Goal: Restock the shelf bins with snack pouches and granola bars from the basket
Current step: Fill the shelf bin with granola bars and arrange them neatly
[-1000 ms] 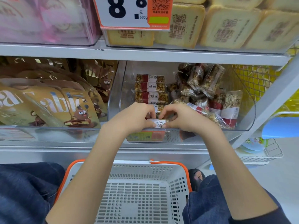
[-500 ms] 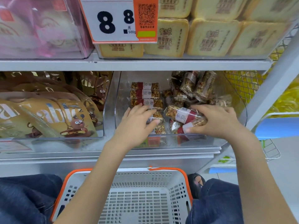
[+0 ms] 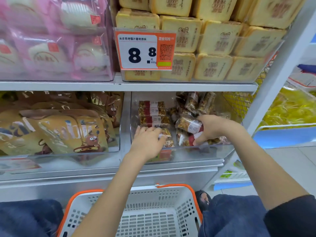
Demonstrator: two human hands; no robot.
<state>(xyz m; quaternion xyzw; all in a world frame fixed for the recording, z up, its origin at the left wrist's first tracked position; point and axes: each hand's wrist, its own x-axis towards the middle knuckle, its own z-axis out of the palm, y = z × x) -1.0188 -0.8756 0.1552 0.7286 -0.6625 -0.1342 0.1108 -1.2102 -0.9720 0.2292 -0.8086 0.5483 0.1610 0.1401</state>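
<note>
I read this as tidying inside the clear bin (image 3: 184,151): left hand (image 3: 147,139) flat on stacked bars (image 3: 153,115), right hand (image 3: 213,129) gripping loose granola bars (image 3: 189,125). Basket (image 3: 150,211) below looks empty. Next: square them up.

A metal shelf (image 3: 130,86) carries clear bins: one (image 3: 184,152) of granola bars (image 3: 152,111), one (image 3: 68,155) of gold snack pouches (image 3: 71,132).
</note>
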